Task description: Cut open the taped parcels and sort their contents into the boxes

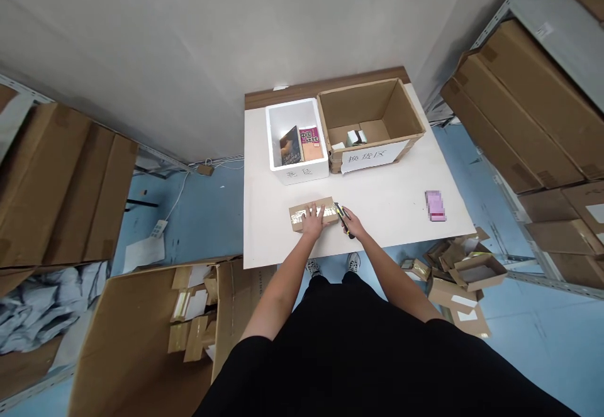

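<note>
A small flat cardboard parcel [304,208] with a strip of shiny tape lies on the white table [377,216] near its front edge. My left hand [314,221] rests flat on top of the parcel with fingers spread. My right hand [353,223] is closed round a yellow and black utility knife [343,217], whose tip sits at the parcel's right end.
A white foam box [276,143] with books and an open cardboard box [415,124] with a paper label stand at the table's back. A pink item [435,205] lies at the right. Opened boxes litter the blue floor; shelves of cartons flank both sides.
</note>
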`<state>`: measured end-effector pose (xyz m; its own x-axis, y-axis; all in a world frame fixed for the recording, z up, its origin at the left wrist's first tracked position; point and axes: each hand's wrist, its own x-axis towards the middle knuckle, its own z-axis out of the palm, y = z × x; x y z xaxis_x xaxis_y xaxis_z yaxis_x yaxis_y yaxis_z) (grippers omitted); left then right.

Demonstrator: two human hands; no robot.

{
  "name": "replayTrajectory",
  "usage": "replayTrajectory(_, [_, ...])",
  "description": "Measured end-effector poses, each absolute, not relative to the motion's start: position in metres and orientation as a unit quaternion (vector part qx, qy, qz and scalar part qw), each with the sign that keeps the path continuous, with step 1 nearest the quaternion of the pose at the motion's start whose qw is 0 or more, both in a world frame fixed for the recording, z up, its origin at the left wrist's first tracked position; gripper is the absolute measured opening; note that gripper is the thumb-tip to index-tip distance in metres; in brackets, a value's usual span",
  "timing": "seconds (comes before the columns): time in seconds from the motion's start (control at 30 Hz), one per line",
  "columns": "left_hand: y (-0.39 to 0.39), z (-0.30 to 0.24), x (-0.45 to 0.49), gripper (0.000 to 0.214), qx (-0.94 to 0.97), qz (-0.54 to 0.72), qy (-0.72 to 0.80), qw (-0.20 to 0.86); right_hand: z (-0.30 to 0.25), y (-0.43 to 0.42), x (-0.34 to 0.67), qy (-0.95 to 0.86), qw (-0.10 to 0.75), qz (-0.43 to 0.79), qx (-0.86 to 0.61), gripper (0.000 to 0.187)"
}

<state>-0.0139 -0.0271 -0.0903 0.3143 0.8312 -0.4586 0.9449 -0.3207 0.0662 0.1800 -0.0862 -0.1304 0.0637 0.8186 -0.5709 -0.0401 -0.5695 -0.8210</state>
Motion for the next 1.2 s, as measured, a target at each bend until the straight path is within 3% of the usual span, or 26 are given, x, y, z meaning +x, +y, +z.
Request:
replayTrajectory(0.37, [-0.029,-0.084,-0.015,0.088,0.784,-0.169,0.57,0.177,-0.112,-0.077,0.196,-0.326,0.286,0.631,-0.644,0.065])
replayTrajectory(0.73, [-0.032,-0.081,-0.016,0.085,0.789,-0.17,0.567,0.166,-0.108,-0.111,0.204,-0.336,0.286,0.646,-0.624,0.063])
replayTrajectory(0.97, [-0.03,-0.072,-0.014,0.089,0.784,-0.172,0.569,0.178,-0.105,-0.112,0.236,-0.373,0.231,0.642,-0.629,0.063])
replayTrajectory(1.1, [-0.032,-0.066,-0.013,0.075,0.775,-0.16,0.583,0.184,-0.106,-0.088,0.222,-0.329,0.314,0.559,-0.693,0.062])
replayTrajectory(1.2, [-0.032,-0.063,-0.014,0.062,0.772,-0.148,0.592,0.181,-0.111,-0.064,0.187,-0.335,0.305,0.505,-0.735,0.072])
